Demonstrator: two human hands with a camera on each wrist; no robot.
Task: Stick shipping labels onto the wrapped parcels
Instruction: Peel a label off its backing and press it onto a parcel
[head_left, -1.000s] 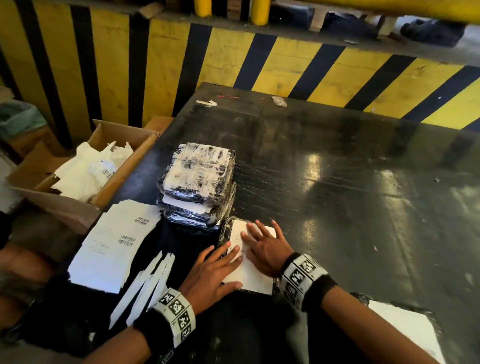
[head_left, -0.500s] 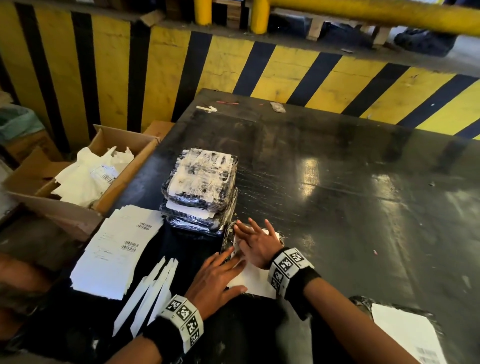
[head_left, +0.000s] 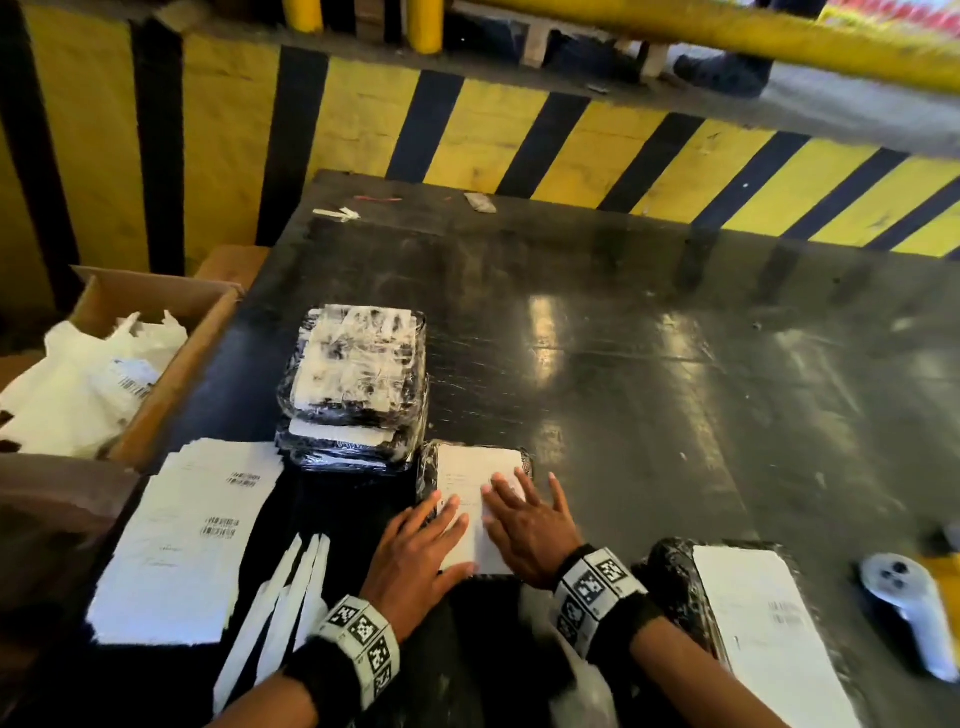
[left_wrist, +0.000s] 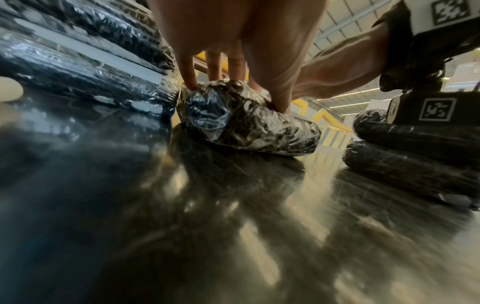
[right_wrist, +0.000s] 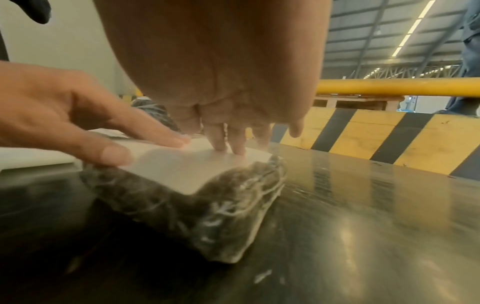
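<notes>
While both hands press flat on the white label, the right hand now lies nearer the person than a moment ago, its straight fingers spread across the label's right half instead of its far end. The left hand keeps its straight fingers on the left edge, thumb along the near edge; neither hand grasps anything. Under the palms, the wrapped parcel sits on the black table.

Counted: one parcel under the hands, a stack of parcels, at least two, touching its far left corner, and one labelled parcel just right of the right wrist. A pile of loose labels lies left of the left hand, with three white backing strips between. Further left stands a cardboard box of white scraps; a grey controller rests far right. A striped barrier closes the far side.
</notes>
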